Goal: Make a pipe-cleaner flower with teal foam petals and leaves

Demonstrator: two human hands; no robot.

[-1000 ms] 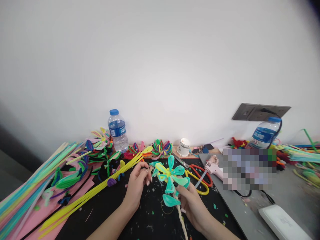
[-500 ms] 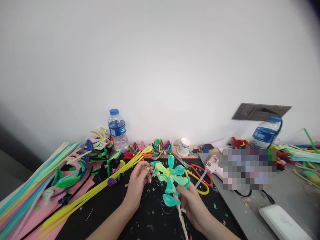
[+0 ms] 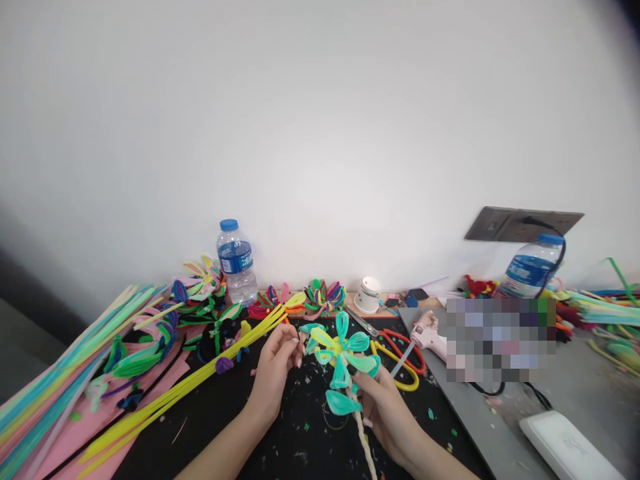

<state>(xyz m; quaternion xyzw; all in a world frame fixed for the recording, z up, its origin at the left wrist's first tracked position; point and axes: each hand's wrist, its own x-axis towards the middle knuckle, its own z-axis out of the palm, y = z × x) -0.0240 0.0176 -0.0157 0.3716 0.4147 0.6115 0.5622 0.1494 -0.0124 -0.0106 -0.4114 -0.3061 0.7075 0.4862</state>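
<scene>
A pipe-cleaner flower with teal and yellow looped petals stands on a pale twisted stem with a teal leaf. My right hand is closed around the stem just below the petals. On the flower's left side, my left hand has its fingers bent and the fingertips pressed together beside a teal petal; whatever is between them is too small to make out. Behind the right hand lie scissors with red and yellow handles and a pink glue gun.
Pipe cleaners fan out at the left, near a water bottle. A paper cup and finished pompom flowers line the wall. At the right are another bottle, a white box and a blurred patch.
Both hands and the flower hold nearly the same position. The left fingertips have shifted very slightly, and the whole view has moved a little.
</scene>
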